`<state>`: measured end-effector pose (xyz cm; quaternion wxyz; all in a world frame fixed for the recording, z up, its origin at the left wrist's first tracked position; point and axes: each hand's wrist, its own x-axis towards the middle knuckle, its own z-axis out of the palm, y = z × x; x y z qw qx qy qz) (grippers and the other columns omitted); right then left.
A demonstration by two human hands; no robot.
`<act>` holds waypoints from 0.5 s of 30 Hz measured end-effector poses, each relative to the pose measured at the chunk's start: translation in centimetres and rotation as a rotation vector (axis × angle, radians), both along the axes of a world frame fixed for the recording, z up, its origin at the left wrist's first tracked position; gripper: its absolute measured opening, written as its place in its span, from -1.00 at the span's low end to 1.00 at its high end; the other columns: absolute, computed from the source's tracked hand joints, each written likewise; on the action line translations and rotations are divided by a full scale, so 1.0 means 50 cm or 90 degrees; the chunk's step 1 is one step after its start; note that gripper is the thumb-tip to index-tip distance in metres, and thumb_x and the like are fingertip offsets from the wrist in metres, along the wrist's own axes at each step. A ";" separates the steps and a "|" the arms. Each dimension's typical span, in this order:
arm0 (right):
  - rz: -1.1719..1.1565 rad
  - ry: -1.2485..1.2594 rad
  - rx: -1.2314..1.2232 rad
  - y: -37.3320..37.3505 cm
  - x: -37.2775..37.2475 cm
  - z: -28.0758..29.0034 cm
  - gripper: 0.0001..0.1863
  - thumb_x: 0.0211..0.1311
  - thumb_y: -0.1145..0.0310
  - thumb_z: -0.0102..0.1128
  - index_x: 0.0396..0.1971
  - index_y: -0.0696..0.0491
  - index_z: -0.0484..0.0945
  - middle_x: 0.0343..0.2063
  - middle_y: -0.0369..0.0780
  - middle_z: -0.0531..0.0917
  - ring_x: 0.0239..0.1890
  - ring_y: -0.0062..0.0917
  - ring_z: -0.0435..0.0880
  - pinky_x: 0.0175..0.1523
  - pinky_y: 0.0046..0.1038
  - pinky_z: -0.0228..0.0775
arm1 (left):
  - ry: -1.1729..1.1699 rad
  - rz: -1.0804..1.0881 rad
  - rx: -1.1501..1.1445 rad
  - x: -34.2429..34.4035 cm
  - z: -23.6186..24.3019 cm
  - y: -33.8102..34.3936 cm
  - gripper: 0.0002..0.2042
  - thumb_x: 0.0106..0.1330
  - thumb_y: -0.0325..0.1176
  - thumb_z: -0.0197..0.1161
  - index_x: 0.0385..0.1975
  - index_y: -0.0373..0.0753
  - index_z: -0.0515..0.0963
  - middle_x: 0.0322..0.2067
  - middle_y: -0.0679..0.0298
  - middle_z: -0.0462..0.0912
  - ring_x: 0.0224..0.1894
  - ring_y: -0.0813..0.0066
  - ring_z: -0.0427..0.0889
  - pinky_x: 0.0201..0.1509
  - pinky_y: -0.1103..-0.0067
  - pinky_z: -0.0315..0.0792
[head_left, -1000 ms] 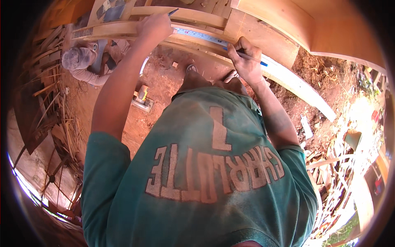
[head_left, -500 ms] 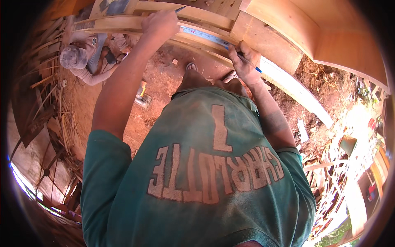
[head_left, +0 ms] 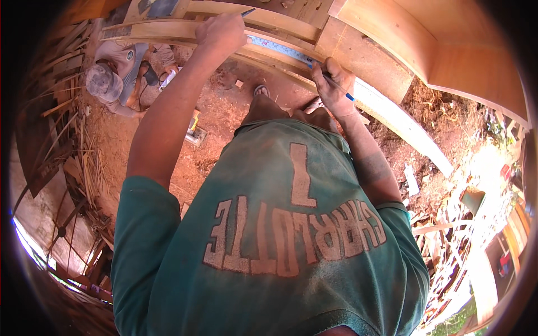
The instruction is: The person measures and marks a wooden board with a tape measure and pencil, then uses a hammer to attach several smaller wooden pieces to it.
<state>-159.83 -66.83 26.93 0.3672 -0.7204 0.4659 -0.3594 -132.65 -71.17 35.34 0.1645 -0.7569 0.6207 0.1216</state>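
Observation:
A tape measure's pale blade (head_left: pixel 280 48) lies along a long wooden board (head_left: pixel 400 126), stretched between my two hands. My left hand (head_left: pixel 220 36) is closed at the tape's left end, its fingers partly hidden. A dark, slim pointed thing (head_left: pixel 247 12) juts out past that fist; I cannot make out what it is. Near the tape's right end, my right hand (head_left: pixel 334 84) pinches a pen (head_left: pixel 339 88) with a dark shaft and a blue end. Its fingertips are at the edge of the tape and board.
Left of me a person in a cap (head_left: pixel 104 82) crouches, holding something white. A yellow-and-grey tool (head_left: pixel 195 134) lies on the dirt floor. A large wooden box-like frame (head_left: pixel 471 73) stands at the far right. Wood scraps (head_left: pixel 448 246) are heaped at right, more strips at left.
Both my hands stay nearly in place on the tape and pen. The crouching person has shifted slightly right and drawn the arm in, and a white thing now shows by their hand.

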 end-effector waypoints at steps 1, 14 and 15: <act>0.001 0.005 0.000 0.000 -0.001 0.002 -0.72 0.27 0.34 0.33 -0.50 0.05 0.39 -0.68 -0.11 0.53 -0.67 -0.31 0.57 -0.51 -0.35 0.45 | -0.001 0.003 -0.005 0.000 -0.001 0.000 -0.66 0.22 -0.02 0.42 -0.20 -0.15 0.76 -0.21 0.04 0.77 -0.06 0.03 0.74 0.05 0.20 0.56; -0.127 -0.121 -0.105 -0.036 -0.082 0.081 -0.68 0.56 0.20 0.04 -0.30 0.11 0.62 -0.51 -0.21 0.68 -0.52 -0.55 0.61 -0.39 -0.44 0.46 | 0.027 -0.013 0.017 0.025 0.006 0.005 -0.74 0.20 -0.20 0.33 -0.18 -0.14 0.75 -0.14 0.09 0.77 0.00 0.03 0.72 0.05 0.22 0.57; -0.129 -0.019 -0.129 -0.047 -0.112 0.098 -0.67 0.57 0.18 0.01 -0.30 0.09 0.63 -0.48 -0.20 0.70 -0.51 -0.54 0.62 -0.38 -0.43 0.47 | 0.068 -0.035 0.007 0.048 0.001 0.014 -0.71 0.21 -0.08 0.36 -0.23 -0.14 0.76 -0.24 0.04 0.76 -0.09 -0.02 0.72 0.01 0.19 0.56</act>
